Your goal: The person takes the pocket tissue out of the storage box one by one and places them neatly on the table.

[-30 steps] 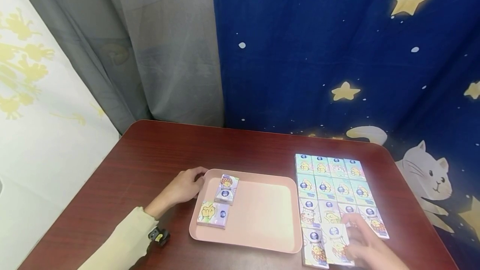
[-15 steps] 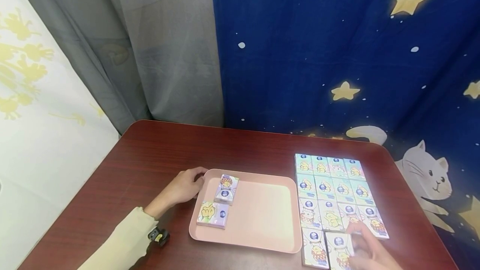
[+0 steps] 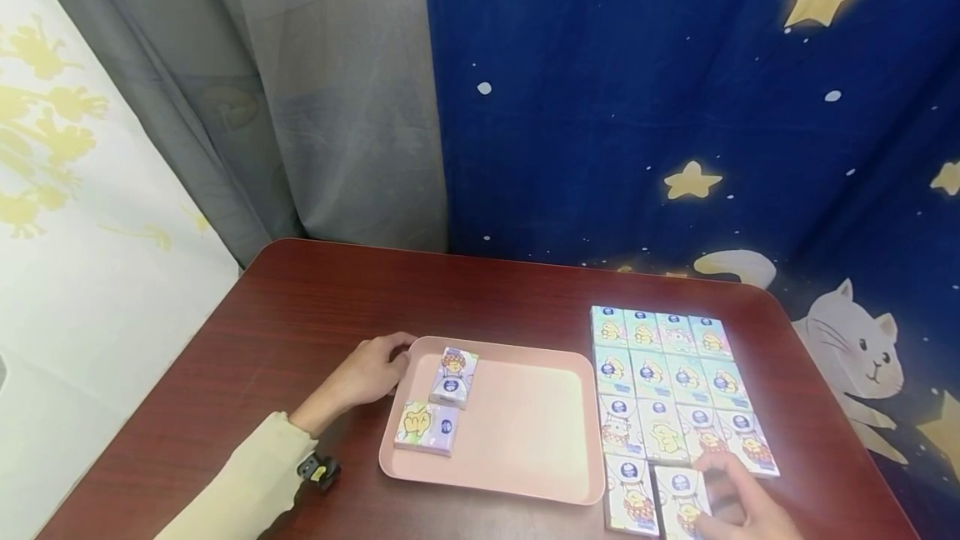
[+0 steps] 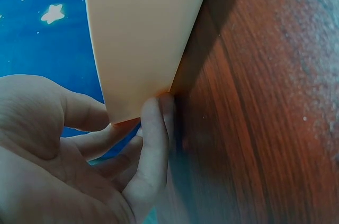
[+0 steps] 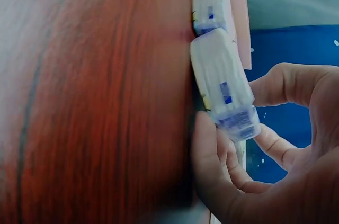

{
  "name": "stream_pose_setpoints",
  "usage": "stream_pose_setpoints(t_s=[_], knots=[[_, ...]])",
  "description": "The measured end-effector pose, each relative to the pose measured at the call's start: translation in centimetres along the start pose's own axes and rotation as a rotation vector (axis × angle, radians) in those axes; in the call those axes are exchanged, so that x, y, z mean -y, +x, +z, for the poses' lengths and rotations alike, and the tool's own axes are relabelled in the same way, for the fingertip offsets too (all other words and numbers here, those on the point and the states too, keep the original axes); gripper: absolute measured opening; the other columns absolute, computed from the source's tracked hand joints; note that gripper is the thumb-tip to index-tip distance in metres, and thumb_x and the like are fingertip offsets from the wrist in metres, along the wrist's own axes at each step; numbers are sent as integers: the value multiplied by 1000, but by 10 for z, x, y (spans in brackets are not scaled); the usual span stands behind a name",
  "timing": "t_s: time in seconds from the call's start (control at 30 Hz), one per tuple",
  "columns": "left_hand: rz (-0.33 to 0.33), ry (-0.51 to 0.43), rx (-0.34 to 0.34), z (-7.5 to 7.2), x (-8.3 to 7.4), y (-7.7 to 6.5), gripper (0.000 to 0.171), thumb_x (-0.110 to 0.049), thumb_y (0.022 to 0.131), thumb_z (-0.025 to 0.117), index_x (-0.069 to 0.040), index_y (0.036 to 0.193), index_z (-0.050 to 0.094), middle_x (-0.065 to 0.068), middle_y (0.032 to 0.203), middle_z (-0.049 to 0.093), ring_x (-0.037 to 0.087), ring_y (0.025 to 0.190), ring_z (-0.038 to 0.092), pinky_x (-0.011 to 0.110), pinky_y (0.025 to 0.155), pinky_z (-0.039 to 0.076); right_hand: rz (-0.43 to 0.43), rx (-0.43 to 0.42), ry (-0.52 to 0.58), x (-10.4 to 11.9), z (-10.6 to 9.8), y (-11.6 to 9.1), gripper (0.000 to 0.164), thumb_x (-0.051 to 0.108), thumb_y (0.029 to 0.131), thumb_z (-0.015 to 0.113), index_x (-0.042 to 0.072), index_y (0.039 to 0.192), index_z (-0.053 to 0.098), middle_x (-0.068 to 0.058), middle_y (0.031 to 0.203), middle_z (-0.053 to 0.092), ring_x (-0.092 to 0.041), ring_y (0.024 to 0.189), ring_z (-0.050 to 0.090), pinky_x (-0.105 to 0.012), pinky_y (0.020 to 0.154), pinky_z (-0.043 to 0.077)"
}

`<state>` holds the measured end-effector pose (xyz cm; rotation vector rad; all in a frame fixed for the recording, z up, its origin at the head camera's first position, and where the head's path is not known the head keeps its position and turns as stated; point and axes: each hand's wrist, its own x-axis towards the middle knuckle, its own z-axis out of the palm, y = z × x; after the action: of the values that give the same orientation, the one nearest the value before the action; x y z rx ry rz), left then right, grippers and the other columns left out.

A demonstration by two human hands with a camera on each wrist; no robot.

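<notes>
My left hand (image 3: 371, 372) grips the upper left corner of a pink tray (image 3: 525, 486); in the left wrist view its fingers (image 4: 153, 139) curl around the tray's corner (image 4: 143, 49). Two purple pocket tissue packs lie in the tray's left part, one upright (image 3: 453, 377), one sideways (image 3: 426, 428). At lower right my right hand (image 3: 742, 502) pinches a white-and-purple pocket tissue pack (image 3: 682, 507) by its edges. In the right wrist view, thumb and fingers meet at one end of this pack (image 5: 220, 73), close over the table.
Right of the tray, several green tissue packs (image 3: 651, 372) and purple ones (image 3: 660, 432) lie in tight rows. Another pack (image 3: 632, 497) is just left of the held one. The dark red table (image 3: 337, 290) ends at curtains (image 3: 562, 107) behind. A wristband device (image 3: 318, 471) sits on my left wrist.
My right hand has shifted the pinched tissue pack slightly right and toward me, uncovering the row above it and opening a narrow gap to its left neighbour. My left hand and the tray have stayed put.
</notes>
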<state>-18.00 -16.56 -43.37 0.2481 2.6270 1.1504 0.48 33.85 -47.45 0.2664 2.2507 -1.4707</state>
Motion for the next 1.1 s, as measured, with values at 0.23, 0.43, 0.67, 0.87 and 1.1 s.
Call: stream_pose_setpoints(t_s=[0.23, 0.43, 0.67, 0.87, 1.1], knots=[[-4, 0, 2, -1, -2, -1, 37, -9, 111, 56, 6, 144, 64, 15, 106, 76, 20, 80, 76, 38, 67, 66, 29, -90, -106, 7, 5, 0, 61, 6, 89, 78, 7, 141, 46, -14, 115, 60, -26, 91, 66, -40, 70, 60], [-3, 6, -2, -1, -1, 0, 37, -9, 111, 56, 6, 144, 64, 14, 105, 76, 19, 79, 77, 37, 67, 65, 49, -98, -126, 9, 7, 2, 59, 10, 90, 79, 7, 140, 46, -13, 117, 61, -25, 92, 65, -38, 70, 61], [-9, 10, -2, -1, -1, 1, 36, -10, 112, 55, 5, 144, 65, 13, 102, 76, 18, 76, 76, 35, 66, 64, 91, -171, -214, 15, 14, 5, 54, 12, 89, 81, 12, 134, 51, -9, 114, 61, -23, 90, 63, -37, 70, 58], [-5, 17, -6, -2, -1, 1, 36, -10, 112, 55, 5, 143, 65, 14, 104, 76, 18, 77, 76, 35, 66, 64, 118, -238, -222, 33, 21, 7, 44, 4, 92, 79, 11, 127, 54, -8, 105, 64, -22, 85, 67, -36, 71, 61], [4, 26, -4, -1, -1, 1, 37, -10, 111, 56, 5, 143, 65, 14, 105, 76, 18, 77, 75, 35, 66, 64, 54, -262, -264, 68, 27, 13, 33, 9, 95, 77, 10, 122, 59, -8, 111, 68, -24, 93, 69, -38, 79, 63]])
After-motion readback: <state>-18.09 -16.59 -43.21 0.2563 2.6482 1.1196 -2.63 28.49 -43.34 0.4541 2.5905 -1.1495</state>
